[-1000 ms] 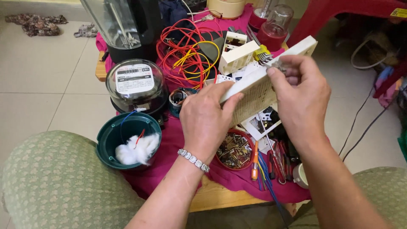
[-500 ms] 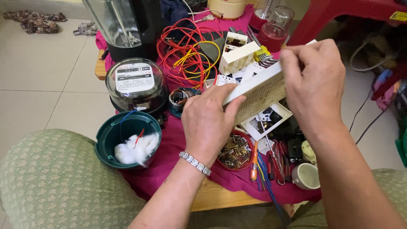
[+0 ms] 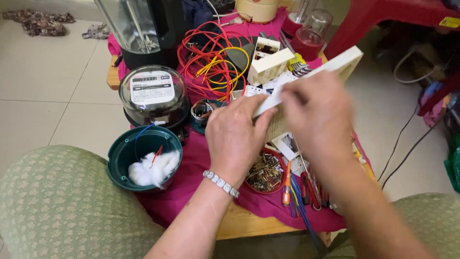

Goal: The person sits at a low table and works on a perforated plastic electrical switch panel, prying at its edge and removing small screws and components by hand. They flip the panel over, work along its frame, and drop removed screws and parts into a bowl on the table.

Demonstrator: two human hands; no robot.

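My left hand (image 3: 235, 135) grips the near end of a long cream-white plastic panel (image 3: 341, 63), held tilted above a low table draped in magenta cloth (image 3: 191, 177). My right hand (image 3: 318, 115) lies over the panel's middle, blurred by motion, with the fingers curled on its face. The panel's far corner sticks out past my right hand toward the upper right. A silver bracelet (image 3: 220, 183) circles my left wrist.
On the cloth sit a round glass-domed electric meter (image 3: 152, 96), a green bowl with white cotton (image 3: 143, 160), tangled red and yellow wires (image 3: 211, 62), a white switch box (image 3: 268, 64), a red dish of screws (image 3: 263, 172), screwdrivers and pliers (image 3: 302, 184), and a blender (image 3: 139, 29).
My right hand has slid down from the panel's far end to its middle. The panel has tilted a little. My left hand keeps its grip.
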